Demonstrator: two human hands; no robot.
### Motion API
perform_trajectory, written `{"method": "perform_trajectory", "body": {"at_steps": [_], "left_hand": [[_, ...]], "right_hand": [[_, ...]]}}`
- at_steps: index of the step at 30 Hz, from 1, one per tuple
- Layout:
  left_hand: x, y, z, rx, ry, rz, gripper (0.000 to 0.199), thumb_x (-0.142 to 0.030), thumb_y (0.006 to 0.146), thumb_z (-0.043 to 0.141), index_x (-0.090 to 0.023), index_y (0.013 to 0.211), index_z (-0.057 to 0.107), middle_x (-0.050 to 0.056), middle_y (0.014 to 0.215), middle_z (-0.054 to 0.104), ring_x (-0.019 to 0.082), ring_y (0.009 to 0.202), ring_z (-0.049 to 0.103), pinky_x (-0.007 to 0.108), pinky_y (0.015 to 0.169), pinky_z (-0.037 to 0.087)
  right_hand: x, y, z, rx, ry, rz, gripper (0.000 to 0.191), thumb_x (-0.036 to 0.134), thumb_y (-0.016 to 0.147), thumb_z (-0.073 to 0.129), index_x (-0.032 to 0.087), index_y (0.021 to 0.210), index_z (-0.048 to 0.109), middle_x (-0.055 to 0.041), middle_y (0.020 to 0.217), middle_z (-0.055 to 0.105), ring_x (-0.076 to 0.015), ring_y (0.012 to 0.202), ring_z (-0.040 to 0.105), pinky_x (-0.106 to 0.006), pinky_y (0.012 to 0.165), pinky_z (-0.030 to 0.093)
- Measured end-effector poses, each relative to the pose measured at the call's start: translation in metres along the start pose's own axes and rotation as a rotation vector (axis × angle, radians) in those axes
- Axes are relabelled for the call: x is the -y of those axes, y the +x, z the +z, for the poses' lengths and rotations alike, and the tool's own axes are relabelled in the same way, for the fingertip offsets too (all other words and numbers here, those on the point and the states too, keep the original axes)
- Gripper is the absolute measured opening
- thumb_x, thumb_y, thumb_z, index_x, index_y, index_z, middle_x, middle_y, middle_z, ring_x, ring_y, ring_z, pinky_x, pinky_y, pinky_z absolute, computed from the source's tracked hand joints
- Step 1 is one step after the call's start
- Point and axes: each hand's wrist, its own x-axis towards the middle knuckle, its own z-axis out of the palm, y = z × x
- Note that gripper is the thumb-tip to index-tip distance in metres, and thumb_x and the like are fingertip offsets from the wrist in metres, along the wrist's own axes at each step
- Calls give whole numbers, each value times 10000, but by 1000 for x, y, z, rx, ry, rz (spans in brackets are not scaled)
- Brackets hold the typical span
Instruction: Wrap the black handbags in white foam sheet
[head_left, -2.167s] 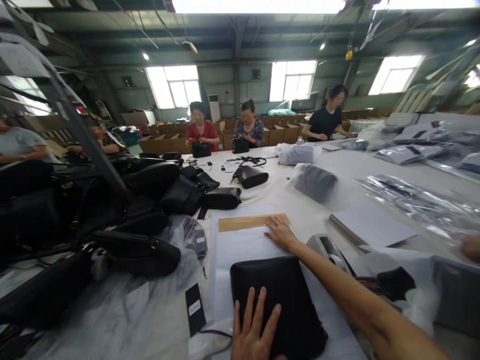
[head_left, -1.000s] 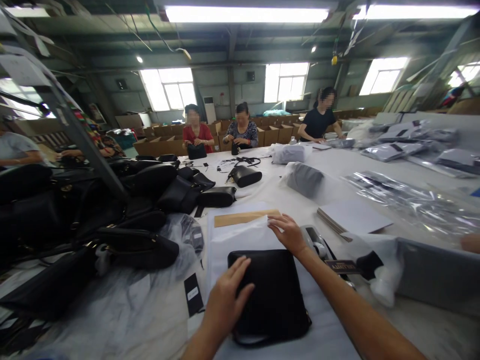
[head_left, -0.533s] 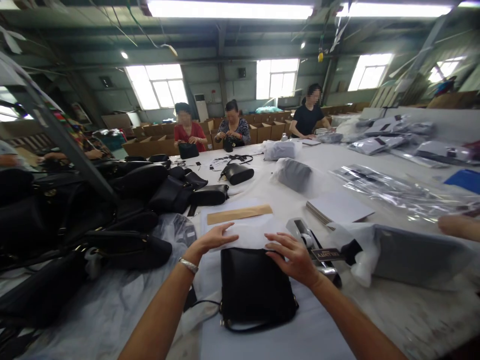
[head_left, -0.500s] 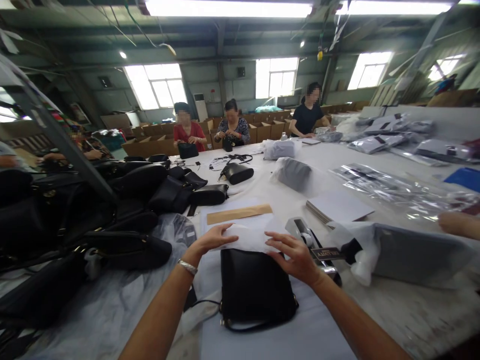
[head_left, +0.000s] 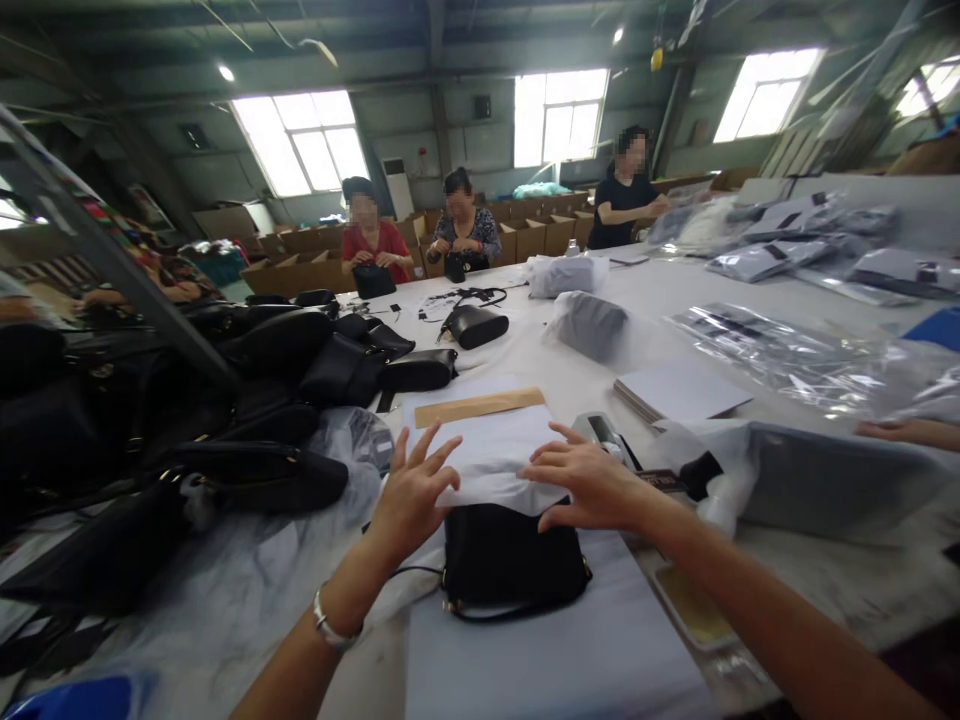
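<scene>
Handbag [head_left: 514, 560] of smooth, black, leather-like material is lying flat on a pale sheet [head_left: 540, 660] before the wearer, its corners looking softly rounded. Thin, creased white tissue-like wrap [head_left: 495, 470] is covering its far end. The slim strap [head_left: 510, 614] is running along the edge facing the wearer, and the visible part is stretching widest from left to right. The left hand [head_left: 409, 500] and right hand [head_left: 600, 482] are framing the wrap's two sides, fingers apart and bent; whether they are pinching it, I cannot tell. Rightward, a cloudy plastic bag [head_left: 832, 480] is enclosing something dark grey; behind, cardboard boxes [head_left: 529, 240] are standing open, contents hidden.
</scene>
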Motion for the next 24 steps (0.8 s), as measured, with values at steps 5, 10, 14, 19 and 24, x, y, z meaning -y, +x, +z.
{"method": "perform_trajectory", "body": {"at_steps": [5, 10, 14, 19, 24], "left_hand": [[-16, -29, 17, 0, 1, 100, 214, -28, 843, 511, -218, 896, 594, 33, 1214, 698, 200, 1051, 674, 511, 1106, 398], [-24, -52, 38, -56, 54, 159, 176, -103, 936, 465, -196, 994, 604, 72, 1288, 656, 220, 1179, 619, 405, 1013, 498], [-31, -70, 47, -61, 43, 172, 159, -127, 962, 450, -185, 970, 598, 79, 1289, 655, 223, 1230, 586, 377, 985, 524], [-34, -83, 51, -75, -6, 154, 147, -143, 972, 452, -191, 954, 590, 66, 1183, 708, 178, 1089, 665, 310, 900, 559], [-42, -66, 38, 7, -24, 102, 152, -285, 976, 485, -209, 1044, 596, 46, 1105, 728, 178, 946, 698, 406, 987, 508]], "right_hand": [[8, -29, 29, -125, -133, -14, 418, 198, 913, 578, 239, 1329, 561, -75, 1266, 660, -211, 1160, 609, -483, 1138, 328], [14, -54, 56, -314, -207, -42, 416, 5, 920, 425, 206, 1212, 643, -48, 1185, 708, -161, 1071, 668, -372, 1016, 498], [20, -72, 72, -326, -211, -38, 449, -3, 932, 393, 199, 1276, 601, -54, 1245, 677, -175, 1166, 624, -400, 1040, 494], [18, -86, 90, -351, -173, 8, 422, 40, 950, 407, 210, 1282, 604, -65, 1267, 662, -184, 1208, 597, -414, 1051, 494], [16, -91, 97, -371, -147, -9, 430, 48, 950, 411, 213, 1302, 594, -65, 1283, 651, -181, 1237, 573, -402, 1056, 491]]}}
